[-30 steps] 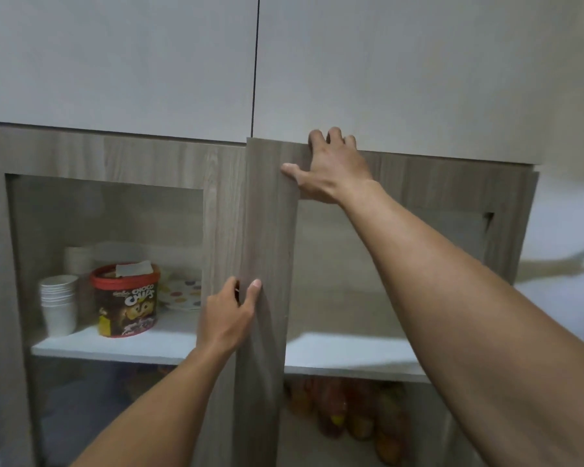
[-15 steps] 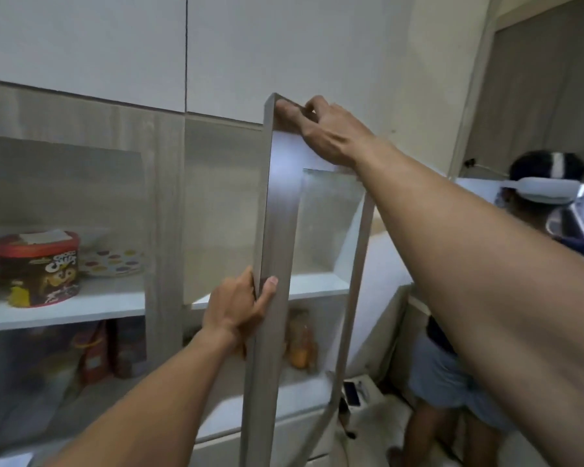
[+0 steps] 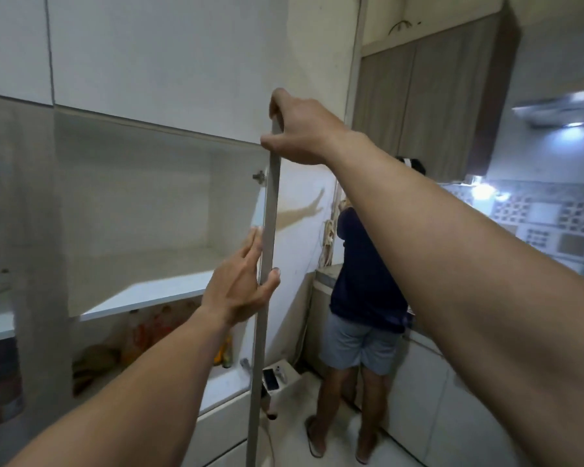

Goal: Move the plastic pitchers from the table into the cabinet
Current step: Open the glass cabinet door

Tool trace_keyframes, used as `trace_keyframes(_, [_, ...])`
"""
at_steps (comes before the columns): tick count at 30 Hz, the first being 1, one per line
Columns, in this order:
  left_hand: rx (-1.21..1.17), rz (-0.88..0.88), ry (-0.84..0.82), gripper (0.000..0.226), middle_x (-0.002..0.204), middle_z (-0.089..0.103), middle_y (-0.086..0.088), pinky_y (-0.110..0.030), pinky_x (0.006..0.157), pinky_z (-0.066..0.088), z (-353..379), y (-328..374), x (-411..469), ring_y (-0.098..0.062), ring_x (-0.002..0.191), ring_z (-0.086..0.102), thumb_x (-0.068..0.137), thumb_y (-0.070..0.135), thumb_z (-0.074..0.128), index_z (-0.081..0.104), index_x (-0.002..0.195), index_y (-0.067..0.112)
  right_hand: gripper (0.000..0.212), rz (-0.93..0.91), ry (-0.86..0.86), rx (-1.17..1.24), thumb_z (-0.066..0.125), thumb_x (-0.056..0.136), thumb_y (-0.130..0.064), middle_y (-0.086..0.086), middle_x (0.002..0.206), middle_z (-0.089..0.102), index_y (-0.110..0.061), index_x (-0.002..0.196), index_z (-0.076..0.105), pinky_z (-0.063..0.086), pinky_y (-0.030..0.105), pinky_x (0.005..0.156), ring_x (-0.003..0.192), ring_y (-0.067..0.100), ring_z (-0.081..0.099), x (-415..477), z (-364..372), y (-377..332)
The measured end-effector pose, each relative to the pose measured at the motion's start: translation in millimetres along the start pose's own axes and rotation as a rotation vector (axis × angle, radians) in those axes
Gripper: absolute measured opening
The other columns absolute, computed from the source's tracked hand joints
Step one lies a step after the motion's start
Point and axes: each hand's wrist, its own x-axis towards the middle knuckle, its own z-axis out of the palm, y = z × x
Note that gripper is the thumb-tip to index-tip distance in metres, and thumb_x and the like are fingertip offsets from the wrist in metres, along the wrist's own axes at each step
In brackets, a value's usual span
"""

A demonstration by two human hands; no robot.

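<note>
The cabinet door [image 3: 267, 251] stands swung wide, seen edge-on as a thin grey strip. My right hand [image 3: 300, 129] grips its top corner. My left hand [image 3: 243, 288] holds its edge lower down, thumb on the near side and fingers behind. The cabinet's right compartment lies exposed, with a bare white shelf [image 3: 149, 291] inside. No pitcher and no table are in view.
Bottles and food packs [image 3: 149, 335] stand on the lower shelf. A person [image 3: 364, 291] in dark top and grey shorts stands right of the door at a counter [image 3: 429, 348]. A white box with a phone [image 3: 273, 379] sits on the floor.
The door has swung from nearly shut to wide, both hands staying on it. My view has turned right, bringing the person and the kitchen counter into sight.
</note>
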Motion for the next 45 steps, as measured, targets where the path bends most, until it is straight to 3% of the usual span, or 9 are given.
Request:
trace_keyframes(3, [-0.072,0.082,0.022,0.094,0.167,0.003,0.001,-0.046,0.113,0.036,20,35,21,-0.025,0.148,0.027,0.089,0.054,0.049,-0.009,0.157,0.026,0.046,0.033,0.021,-0.088,0.059,0.086,-0.039,0.010,0.116,0.059,-0.012,0.123,0.051,0.050,0.042,0.086,0.101,0.028,0.056,-21,-12,31])
trace_keyframes(6, [-0.037,0.123,-0.028,0.109,0.167,-0.006,-0.005,-0.045,0.120,0.025,45,63,48,-0.024,0.153,0.009,0.079,0.066,0.050,-0.018,0.155,0.026,0.044,0.069,0.029,-0.175,0.056,0.085,-0.037,0.008,0.116,0.057,-0.013,0.120,0.052,0.050,0.043,0.086,0.104,0.027,0.052,-40,-20,69])
trace_keyframes(17, [-0.108,0.127,-0.083,0.121,0.162,-0.024,-0.016,-0.059,0.120,0.003,169,148,119,-0.032,0.150,-0.019,0.074,0.073,0.049,-0.035,0.147,0.026,0.063,0.170,0.082,-0.427,0.042,0.089,-0.043,0.013,0.132,0.063,-0.012,0.142,0.055,0.045,0.048,0.102,0.123,0.033,0.052,-73,-24,210])
trace_keyframes(21, [-0.084,0.138,-0.071,0.120,0.159,-0.029,-0.018,-0.061,0.119,-0.004,205,170,141,-0.034,0.148,-0.024,0.075,0.080,0.040,-0.036,0.147,0.022,0.056,0.234,0.042,-0.489,0.045,0.091,-0.032,0.017,0.130,0.063,-0.010,0.142,0.053,0.045,0.048,0.100,0.121,0.036,0.052,-74,-21,248])
trace_keyframes(25, [-0.074,0.115,-0.086,0.118,0.155,-0.035,-0.020,-0.064,0.117,-0.004,240,190,162,-0.038,0.147,-0.025,0.076,0.083,0.035,-0.037,0.146,0.022,0.061,0.334,0.003,-0.479,0.047,0.093,-0.022,0.016,0.146,0.052,-0.009,0.153,0.039,0.040,0.051,0.108,0.134,0.037,0.045,-73,-10,289])
trace_keyframes(30, [-0.040,0.085,-0.099,0.120,0.147,-0.044,-0.017,-0.067,0.115,-0.007,270,208,186,-0.040,0.145,-0.027,0.076,0.084,0.036,-0.046,0.139,0.024,0.065,0.405,-0.008,-0.441,0.051,0.092,-0.013,0.014,0.153,0.046,-0.009,0.155,0.035,0.038,0.045,0.113,0.140,0.035,0.042,-64,0,327])
trace_keyframes(45, [0.008,0.085,-0.130,0.123,0.158,-0.032,-0.018,-0.069,0.113,-0.005,315,218,225,-0.044,0.146,-0.023,0.071,0.089,0.039,-0.036,0.146,0.026,0.075,0.495,-0.074,-0.408,0.055,0.091,-0.004,0.014,0.160,0.035,-0.010,0.159,0.023,0.036,0.046,0.114,0.144,0.038,0.037,-47,18,386])
